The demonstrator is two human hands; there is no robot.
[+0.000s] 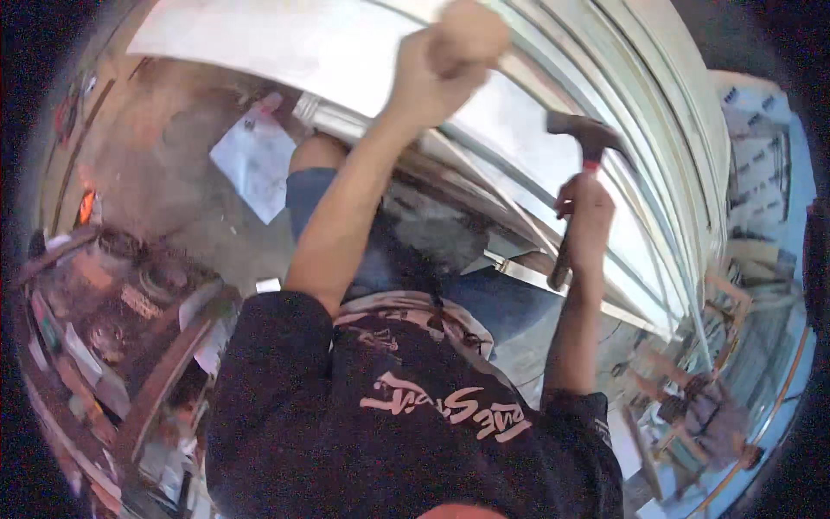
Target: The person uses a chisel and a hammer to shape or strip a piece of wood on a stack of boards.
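My right hand (pixel 590 203) is wrapped round the handle of a claw hammer (pixel 584 131). The hammer's dark head points up and away from me, with a red band below it, and its handle end shows beneath my wrist. Farther forward and to the left, my left hand (pixel 428 82) is closed and raised over a white panel (pixel 285 39). A blurred, round tan shape shows at its fingers; whether that is a held thing or my knuckles, I cannot make out. Long pale strips (pixel 666 95) run along the panel, beyond the hammer.
A white sheet (pixel 258 164) lies on the floor to the left. Wooden pieces and clutter (pixel 130 303) fill the lower left. Another person (pixel 713 419) is at the lower right, near a timber frame (pixel 735 298). Wrapped white-blue material (pixel 756 130) stands at the far right.
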